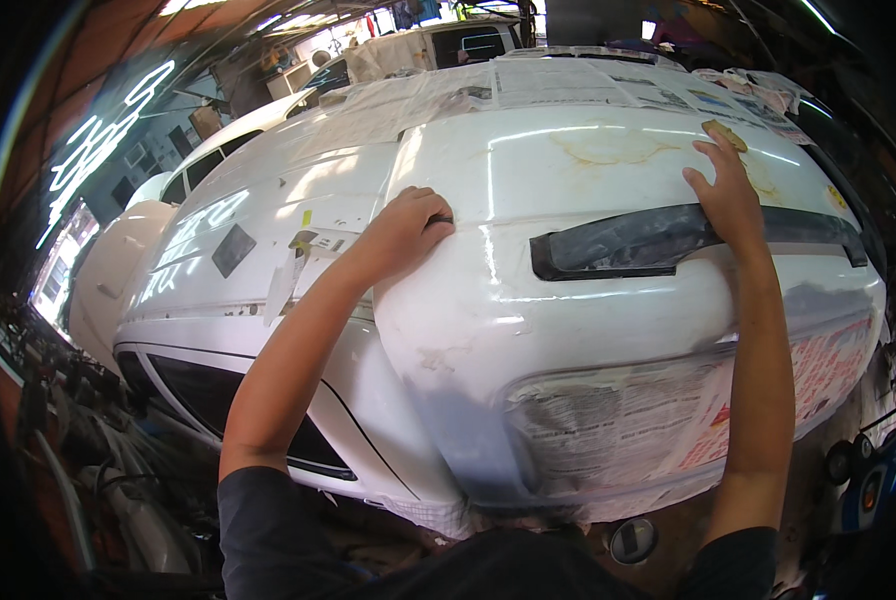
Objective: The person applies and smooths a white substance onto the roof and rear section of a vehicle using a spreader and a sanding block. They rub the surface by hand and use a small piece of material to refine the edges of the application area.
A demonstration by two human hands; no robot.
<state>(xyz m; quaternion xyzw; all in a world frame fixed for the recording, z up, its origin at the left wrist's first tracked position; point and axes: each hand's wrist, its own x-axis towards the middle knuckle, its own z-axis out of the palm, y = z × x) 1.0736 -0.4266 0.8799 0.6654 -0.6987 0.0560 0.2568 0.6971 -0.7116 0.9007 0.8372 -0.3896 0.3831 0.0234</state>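
In front of me is the white rear of a vehicle [588,180], with a long dark spoiler-like strip [638,238] across it. My left hand [406,228] rests near the seam at the left corner, fingers curled. A small dark bit shows under them; I cannot make out what it is. Over the strip reaches my right hand [730,195], its fingertips on a tan, sponge-like pad [726,136] against the white surface, thumb held apart. Yellowish smears [618,150] mark the surface to the left of the pad.
Newspaper masking [608,425] covers the rear window, and more sheets [578,84] lie over the roof. A dark square sheet [234,250] and loose strips [286,282] lie on the white panel at left. A round can [632,541] stands below on the floor.
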